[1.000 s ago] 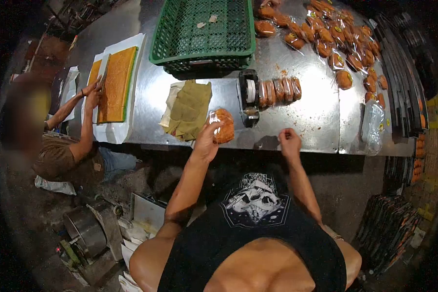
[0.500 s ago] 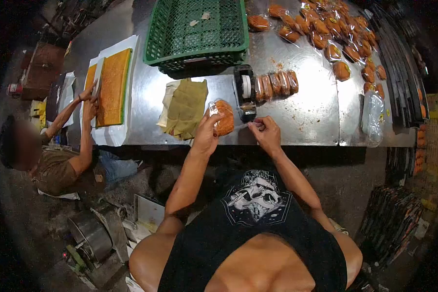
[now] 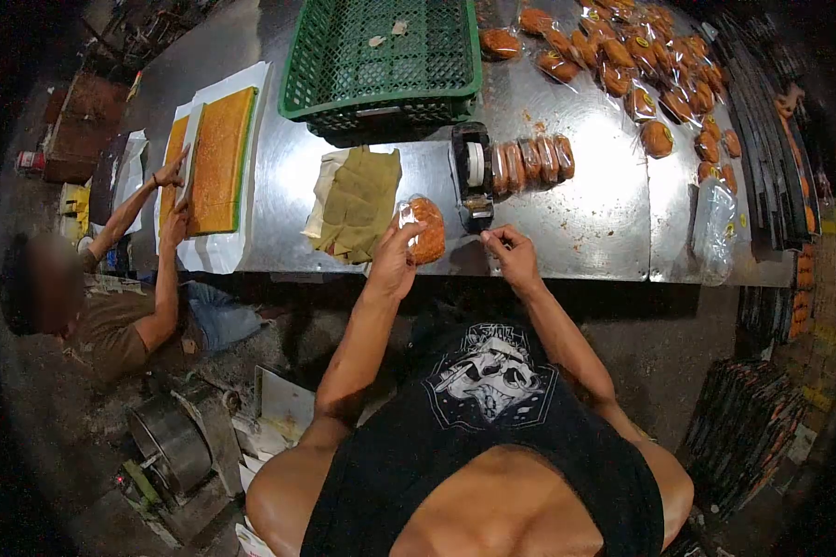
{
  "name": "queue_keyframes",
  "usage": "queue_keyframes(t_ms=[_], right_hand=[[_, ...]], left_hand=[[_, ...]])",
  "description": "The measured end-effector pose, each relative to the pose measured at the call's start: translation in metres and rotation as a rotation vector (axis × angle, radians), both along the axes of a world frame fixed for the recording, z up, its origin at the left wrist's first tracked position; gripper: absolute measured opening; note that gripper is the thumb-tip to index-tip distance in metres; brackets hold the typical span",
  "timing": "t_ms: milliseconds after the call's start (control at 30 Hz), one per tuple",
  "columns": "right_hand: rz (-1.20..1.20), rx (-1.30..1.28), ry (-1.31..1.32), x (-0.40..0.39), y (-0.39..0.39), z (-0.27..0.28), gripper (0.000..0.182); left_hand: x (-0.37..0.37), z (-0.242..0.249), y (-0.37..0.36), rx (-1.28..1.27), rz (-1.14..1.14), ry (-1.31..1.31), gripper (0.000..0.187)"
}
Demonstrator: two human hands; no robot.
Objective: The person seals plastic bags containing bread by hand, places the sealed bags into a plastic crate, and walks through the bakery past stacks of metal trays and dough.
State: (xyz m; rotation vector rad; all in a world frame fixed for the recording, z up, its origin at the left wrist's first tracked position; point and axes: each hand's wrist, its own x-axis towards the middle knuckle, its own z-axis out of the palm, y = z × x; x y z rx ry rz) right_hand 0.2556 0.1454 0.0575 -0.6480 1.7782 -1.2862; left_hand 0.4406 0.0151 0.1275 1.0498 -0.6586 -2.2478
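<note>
Just below the middle of the frame, the person's left hand point(image 3: 395, 260) is closed around a bagged pastry point(image 3: 425, 229), gripping the clear wrapper from the left side and holding it just above the near edge of the steel table point(image 3: 585, 223). The right hand point(image 3: 511, 255) is just to the right of it, fingers curled and pinched together at the tips; whether anything lies between them is too small to tell, though they sit right below the tape dispenser point(image 3: 474, 176). The dispenser stands upright near the middle of the table, and a row of wrapped pastries point(image 3: 529, 160) lies touching its right side. To the left of the held pastry is a stack of olive-green folded paper point(image 3: 358, 204). A green plastic crate point(image 3: 385, 60) sits at the top centre, and many more bagged pastries point(image 3: 641, 74) are spread across the upper right of the table. On the left side of the frame, another person crouches beside the table with both hands point(image 3: 172, 200) on a long blade laid against a slab of orange cake point(image 3: 218, 162) that rests on white paper point(image 3: 241, 246).
</note>
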Motion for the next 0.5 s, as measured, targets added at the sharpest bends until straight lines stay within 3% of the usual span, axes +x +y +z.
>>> queue_keyframes(t_ms=[167,267,300,400,433,500], right_hand=[[0.17,-0.021,0.109,-0.014,-0.001,-0.041,0.026],[0.221,0.303,0.604,-0.034,-0.009,-0.012,0.036],[0.306,0.279,0.728,-0.041,-0.006,-0.013,0.034],[0.391,0.246,0.087,-0.051,-0.008,0.044,0.031],[0.464,0.086,-0.047,-0.052,-0.005,0.057,0.029],[0.562,-0.014,0.004,-0.049,-0.008,0.09,0.032]], left_hand=[[-0.005,0.001,0.0,-0.036,-0.066,0.055,0.04],[-0.011,0.007,0.001,-0.038,-0.118,0.063,0.044],[-0.012,0.012,0.002,-0.051,-0.144,0.045,0.047],[-0.021,0.026,0.003,-0.116,-0.243,-0.009,0.057],[-0.024,0.029,0.004,-0.147,-0.287,-0.036,0.06],[-0.029,0.025,0.008,-0.288,-0.352,-0.088,0.066]])
